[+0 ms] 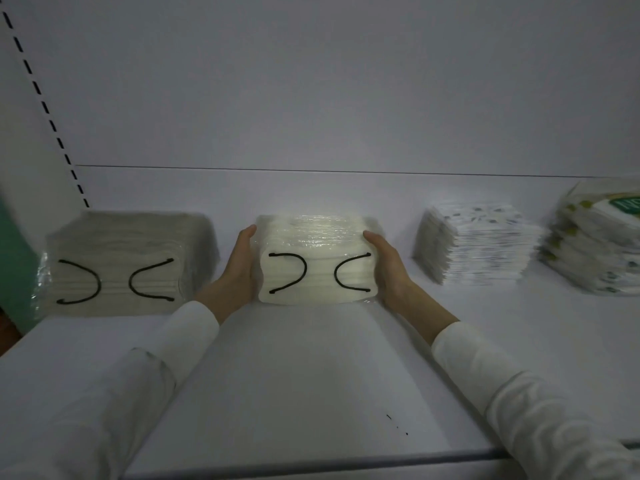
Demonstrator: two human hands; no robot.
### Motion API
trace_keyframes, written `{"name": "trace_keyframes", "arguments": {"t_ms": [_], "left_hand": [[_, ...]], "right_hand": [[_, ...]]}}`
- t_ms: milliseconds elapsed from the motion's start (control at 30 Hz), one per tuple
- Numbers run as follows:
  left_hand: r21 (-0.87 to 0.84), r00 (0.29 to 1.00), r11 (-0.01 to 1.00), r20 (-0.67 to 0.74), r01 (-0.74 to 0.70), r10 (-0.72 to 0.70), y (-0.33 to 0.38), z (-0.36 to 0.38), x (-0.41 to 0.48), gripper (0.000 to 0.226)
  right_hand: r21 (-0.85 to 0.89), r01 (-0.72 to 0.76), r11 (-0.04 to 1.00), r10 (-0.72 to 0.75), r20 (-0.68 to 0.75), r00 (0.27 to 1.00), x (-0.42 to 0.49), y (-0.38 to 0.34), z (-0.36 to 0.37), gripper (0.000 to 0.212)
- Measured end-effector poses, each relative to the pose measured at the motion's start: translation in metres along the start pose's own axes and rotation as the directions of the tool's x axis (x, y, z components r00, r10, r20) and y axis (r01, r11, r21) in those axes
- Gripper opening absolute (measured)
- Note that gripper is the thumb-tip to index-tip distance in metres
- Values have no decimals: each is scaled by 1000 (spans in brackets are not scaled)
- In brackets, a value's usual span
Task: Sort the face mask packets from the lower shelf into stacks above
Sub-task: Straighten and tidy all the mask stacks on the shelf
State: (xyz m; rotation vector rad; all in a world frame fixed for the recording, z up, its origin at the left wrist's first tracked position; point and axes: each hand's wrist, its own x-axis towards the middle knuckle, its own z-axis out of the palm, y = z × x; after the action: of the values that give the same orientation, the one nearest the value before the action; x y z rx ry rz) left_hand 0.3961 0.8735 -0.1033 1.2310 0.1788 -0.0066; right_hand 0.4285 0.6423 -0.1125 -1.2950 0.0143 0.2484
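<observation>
A stack of clear-wrapped cream mask packets with black ear loops (317,261) stands mid-shelf on the white shelf (311,375). My left hand (240,268) presses flat against its left side. On the opposite side my right hand (388,268) presses in the same way, fingers straight. To the left stands a taller stack of grey-beige mask packets with black loops (121,261). Right of centre is a stack of white patterned packets (474,242). At the far right edge sits a stack of green-and-white packets (599,244).
The white back wall (311,98) rises behind the stacks. A slotted upright (45,109) runs down the left side, with a green surface (10,265) beside it. The shelf's front edge (311,462) lies close to me. The lower shelf is out of view.
</observation>
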Motion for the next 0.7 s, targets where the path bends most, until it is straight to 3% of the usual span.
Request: {"name": "trace_keyframes", "arguments": {"t_ms": [133, 267, 300, 367, 433, 500, 567, 633, 700], "left_hand": [[6, 1000, 1000, 5, -25, 25, 4, 1, -3, 47], [87, 998, 995, -43, -51, 55, 8, -6, -7, 31], [100, 997, 994, -56, -53, 59, 9, -10, -9, 27], [109, 998, 994, -47, -25, 30, 7, -15, -13, 50], [140, 1000, 990, -4, -18, 19, 3, -17, -16, 61], [169, 999, 985, -24, -22, 27, -1, -12, -19, 32], [161, 999, 987, -47, -18, 26, -4, -4, -18, 7], [157, 997, 988, -77, -15, 27, -4, 4, -20, 20], [164, 996, 986, -89, 2, 13, -4, 5, -16, 16]], "right_hand": [[15, 25, 1000, -25, -9, 1000, 3, -3, -2, 82], [-61, 119, 991, -122, -57, 991, -1, -7, -11, 122], [-90, 138, 986, -143, -52, 988, -9, -10, -9, 117], [-102, 144, 984, -151, -62, 987, -11, -7, -13, 98], [-95, 83, 992, -87, -28, 996, -14, -4, -13, 96], [-97, 18, 995, -21, -34, 999, -11, 2, -11, 86], [-121, 18, 992, -26, -62, 998, -9, 6, -7, 59], [-121, 17, 993, -28, -89, 996, -13, 4, -1, 43], [-104, 10, 995, -20, -93, 995, -16, 3, 0, 34]]}}
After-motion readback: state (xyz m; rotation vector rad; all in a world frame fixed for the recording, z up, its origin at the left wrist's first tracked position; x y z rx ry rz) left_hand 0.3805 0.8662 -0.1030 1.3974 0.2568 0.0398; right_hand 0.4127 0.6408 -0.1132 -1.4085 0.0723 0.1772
